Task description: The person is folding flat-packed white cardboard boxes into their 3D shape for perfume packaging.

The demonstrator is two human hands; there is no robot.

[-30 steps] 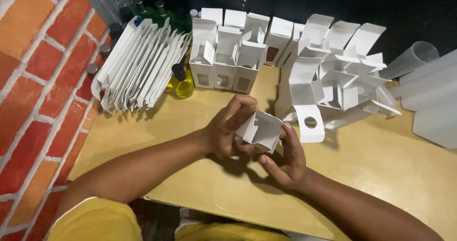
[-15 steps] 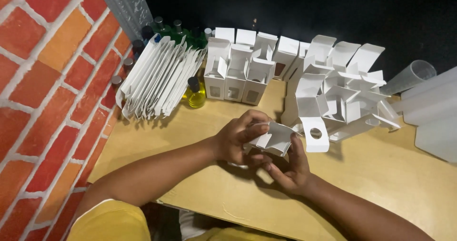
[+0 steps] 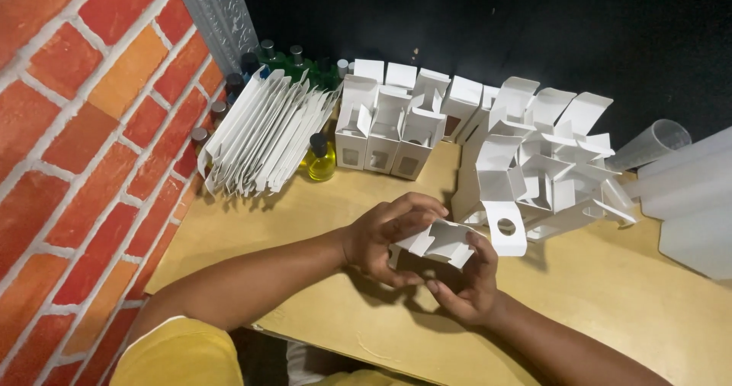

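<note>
White carton [image 3: 441,242], a small half-folded cardboard box with its flaps loose, sits between two bare hands above a tan table [image 3: 610,294]. Left hand [image 3: 385,237] grasps its left end, fingers curled over the top. Right hand [image 3: 469,287] cups it from below, fingertips pressing the near edge. Just beyond stands a pile of open white cartons [image 3: 545,161].

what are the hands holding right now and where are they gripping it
A small white cardboard box, flaps open, held by both hands: left hand grips its left end, right hand supports its underside and right edge.
</note>
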